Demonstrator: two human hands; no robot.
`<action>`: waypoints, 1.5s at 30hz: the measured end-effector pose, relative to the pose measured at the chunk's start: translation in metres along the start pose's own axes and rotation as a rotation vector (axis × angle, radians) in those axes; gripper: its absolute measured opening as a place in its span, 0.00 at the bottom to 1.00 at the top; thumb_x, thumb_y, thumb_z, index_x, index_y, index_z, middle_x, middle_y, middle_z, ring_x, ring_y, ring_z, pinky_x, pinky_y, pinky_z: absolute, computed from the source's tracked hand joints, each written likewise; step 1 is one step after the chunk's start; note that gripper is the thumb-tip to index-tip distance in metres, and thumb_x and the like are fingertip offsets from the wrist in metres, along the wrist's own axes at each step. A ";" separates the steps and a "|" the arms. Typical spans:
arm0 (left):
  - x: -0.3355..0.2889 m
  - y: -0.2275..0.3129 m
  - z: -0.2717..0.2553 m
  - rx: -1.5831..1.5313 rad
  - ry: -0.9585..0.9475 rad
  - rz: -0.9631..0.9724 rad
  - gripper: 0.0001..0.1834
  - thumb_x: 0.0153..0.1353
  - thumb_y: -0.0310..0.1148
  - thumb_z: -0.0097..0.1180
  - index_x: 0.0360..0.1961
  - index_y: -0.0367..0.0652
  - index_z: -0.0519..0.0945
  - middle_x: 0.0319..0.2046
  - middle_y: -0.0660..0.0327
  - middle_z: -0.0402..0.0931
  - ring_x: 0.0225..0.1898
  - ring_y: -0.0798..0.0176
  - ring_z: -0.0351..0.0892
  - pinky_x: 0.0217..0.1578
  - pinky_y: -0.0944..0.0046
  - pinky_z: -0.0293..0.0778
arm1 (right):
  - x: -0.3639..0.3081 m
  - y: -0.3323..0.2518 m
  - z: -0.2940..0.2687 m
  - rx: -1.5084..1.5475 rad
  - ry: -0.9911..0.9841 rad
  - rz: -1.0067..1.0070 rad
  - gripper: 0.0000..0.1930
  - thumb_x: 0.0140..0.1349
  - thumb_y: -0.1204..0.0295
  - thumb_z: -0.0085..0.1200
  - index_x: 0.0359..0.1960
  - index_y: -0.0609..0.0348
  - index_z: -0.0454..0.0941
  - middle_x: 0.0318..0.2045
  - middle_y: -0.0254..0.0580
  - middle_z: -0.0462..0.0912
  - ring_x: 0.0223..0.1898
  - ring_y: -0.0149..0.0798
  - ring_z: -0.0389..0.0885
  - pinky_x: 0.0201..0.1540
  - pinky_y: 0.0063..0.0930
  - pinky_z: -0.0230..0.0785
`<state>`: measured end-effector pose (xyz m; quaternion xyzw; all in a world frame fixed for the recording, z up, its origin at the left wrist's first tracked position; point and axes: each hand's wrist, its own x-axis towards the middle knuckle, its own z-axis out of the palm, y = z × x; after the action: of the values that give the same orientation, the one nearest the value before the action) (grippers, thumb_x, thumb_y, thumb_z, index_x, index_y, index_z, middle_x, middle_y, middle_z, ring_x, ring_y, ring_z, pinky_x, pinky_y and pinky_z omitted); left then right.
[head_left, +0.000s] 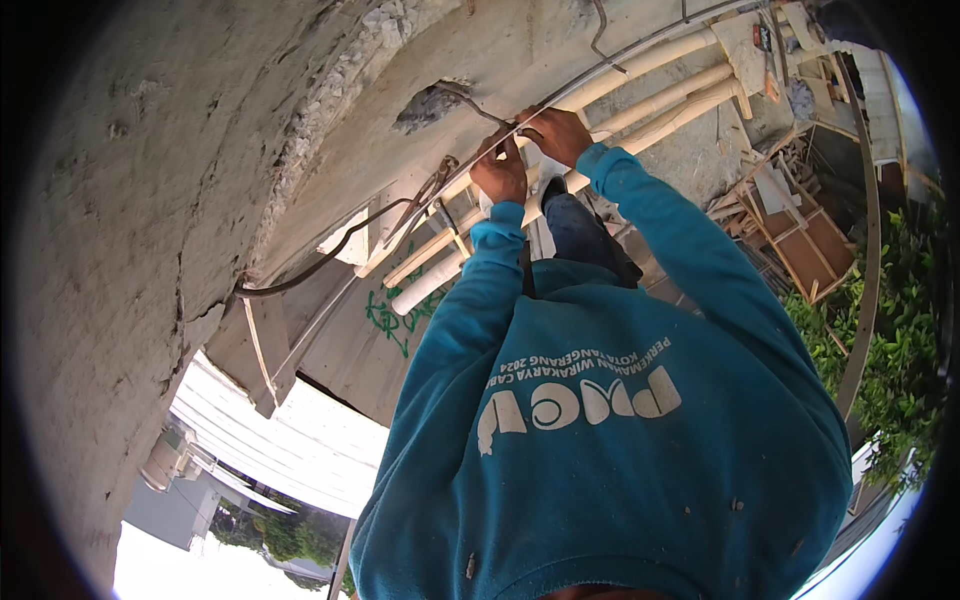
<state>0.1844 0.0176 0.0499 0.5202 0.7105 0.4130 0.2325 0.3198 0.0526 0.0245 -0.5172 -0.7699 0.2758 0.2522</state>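
Observation:
A long, thin light-grey rod (572,88) runs slantwise along the underside of the concrete. My left hand (500,175) has its thumb and fingers pinched together at this rod; whatever lies between the fingertips is too small to make out. Close beside it, my right hand (556,136) is closed with its fingers on the rod. A bent rusty steel bar (478,106) comes out of a broken hole (428,106) in the concrete and ends by my fingertips. Both my arms, in teal sleeves, are stretched out.
Rough, cracked concrete (180,190) fills the left. Another curved rusty bar (345,240) juts from it. Pale round poles (655,85) lie beyond my hands. Wood scraps and a brown panel (805,250) are at the right, near green foliage (895,350).

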 end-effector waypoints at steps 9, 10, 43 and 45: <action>0.011 0.004 0.005 -0.257 -0.025 -0.225 0.06 0.55 0.29 0.63 0.29 0.37 0.82 0.25 0.55 0.83 0.27 0.65 0.81 0.32 0.64 0.75 | -0.001 -0.019 0.001 0.087 0.047 0.141 0.07 0.57 0.73 0.54 0.37 0.54 0.75 0.32 0.45 0.81 0.34 0.52 0.80 0.35 0.43 0.72; 0.013 0.005 0.008 -0.360 -0.031 -0.258 0.07 0.55 0.30 0.63 0.28 0.36 0.82 0.24 0.57 0.82 0.25 0.67 0.78 0.32 0.65 0.74 | -0.001 -0.018 0.001 0.094 0.054 0.137 0.07 0.57 0.73 0.54 0.38 0.54 0.76 0.32 0.45 0.81 0.34 0.52 0.81 0.35 0.43 0.72; 0.040 -0.022 -0.007 0.143 -0.406 0.422 0.13 0.53 0.24 0.59 0.40 0.45 0.84 0.39 0.54 0.83 0.42 0.52 0.82 0.45 0.57 0.76 | -0.007 -0.046 0.025 0.169 0.223 0.595 0.06 0.58 0.71 0.55 0.37 0.54 0.75 0.29 0.46 0.82 0.33 0.51 0.82 0.35 0.44 0.73; 0.041 -0.023 -0.005 0.151 -0.421 0.469 0.12 0.54 0.23 0.58 0.40 0.43 0.84 0.40 0.54 0.83 0.42 0.52 0.82 0.45 0.57 0.76 | -0.008 -0.046 0.026 0.147 0.221 0.599 0.06 0.58 0.71 0.55 0.37 0.55 0.75 0.28 0.47 0.82 0.33 0.52 0.82 0.35 0.45 0.73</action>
<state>0.1535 0.0511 0.0373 0.7597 0.5361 0.2847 0.2333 0.2749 0.0261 0.0363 -0.7278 -0.5295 0.3349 0.2788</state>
